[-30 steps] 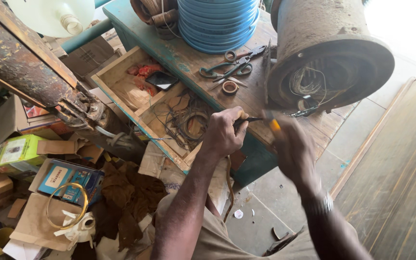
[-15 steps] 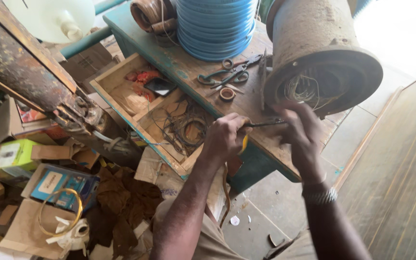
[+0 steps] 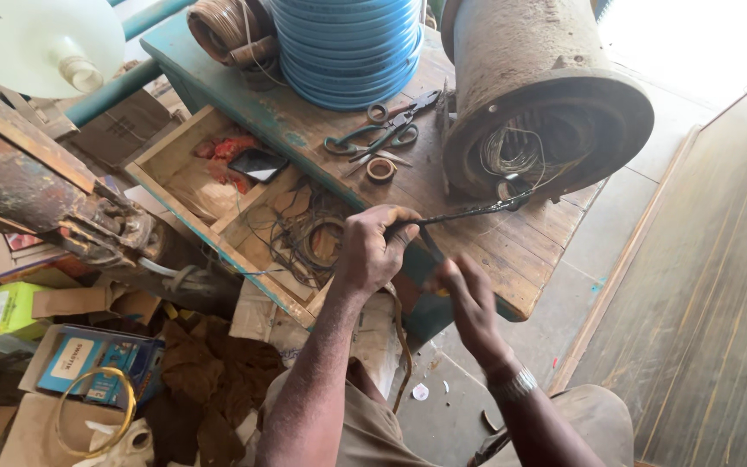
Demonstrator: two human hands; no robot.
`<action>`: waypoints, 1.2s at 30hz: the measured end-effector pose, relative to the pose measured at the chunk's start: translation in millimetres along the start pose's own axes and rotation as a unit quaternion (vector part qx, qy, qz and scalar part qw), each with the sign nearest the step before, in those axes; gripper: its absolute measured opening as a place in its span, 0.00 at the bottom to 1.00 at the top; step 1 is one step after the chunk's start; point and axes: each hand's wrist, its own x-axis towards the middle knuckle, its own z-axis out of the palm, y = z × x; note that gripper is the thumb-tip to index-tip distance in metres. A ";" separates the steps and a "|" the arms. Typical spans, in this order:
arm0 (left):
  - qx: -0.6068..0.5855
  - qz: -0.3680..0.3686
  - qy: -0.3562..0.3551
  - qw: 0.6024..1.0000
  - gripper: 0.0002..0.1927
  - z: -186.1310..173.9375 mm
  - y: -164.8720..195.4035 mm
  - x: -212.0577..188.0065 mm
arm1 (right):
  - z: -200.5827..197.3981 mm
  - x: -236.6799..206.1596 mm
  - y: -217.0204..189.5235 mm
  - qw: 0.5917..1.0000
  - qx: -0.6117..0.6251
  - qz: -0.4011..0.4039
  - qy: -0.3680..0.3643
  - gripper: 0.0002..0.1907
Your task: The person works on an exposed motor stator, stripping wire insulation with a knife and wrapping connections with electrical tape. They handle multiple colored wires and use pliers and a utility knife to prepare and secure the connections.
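The left hand (image 3: 373, 251) grips long-nosed pliers (image 3: 464, 214) pointing right into the motor stator's (image 3: 546, 112) windings, while the right hand (image 3: 469, 298), fingers curled, holds their lower handle.

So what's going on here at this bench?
A person is working at a worn wooden workbench with both hands. The left hand grips a long thin dark tool whose tip reaches the tangle of wires inside a big rusty motor housing lying on its side. The right hand is just below, at the bench edge, holding something with a bit of yellow showing. Scissors lie on the bench, and an open drawer holds wire coils.
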 end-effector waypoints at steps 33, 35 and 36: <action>0.031 -0.019 -0.063 0.997 0.07 2.7 15.0 -0.4 | -23.0 26.5 -63.1 0.993 -0.112 0.010 0.020 0.17; -0.003 -0.027 -0.077 0.997 0.07 1.8 14.7 0.1 | -12.8 21.4 -52.6 0.995 -0.087 0.008 -0.038 0.20; -0.021 -0.035 -0.084 0.996 0.07 2.0 14.8 -1.3 | -7.1 18.4 -47.3 0.995 -0.075 0.011 -0.068 0.24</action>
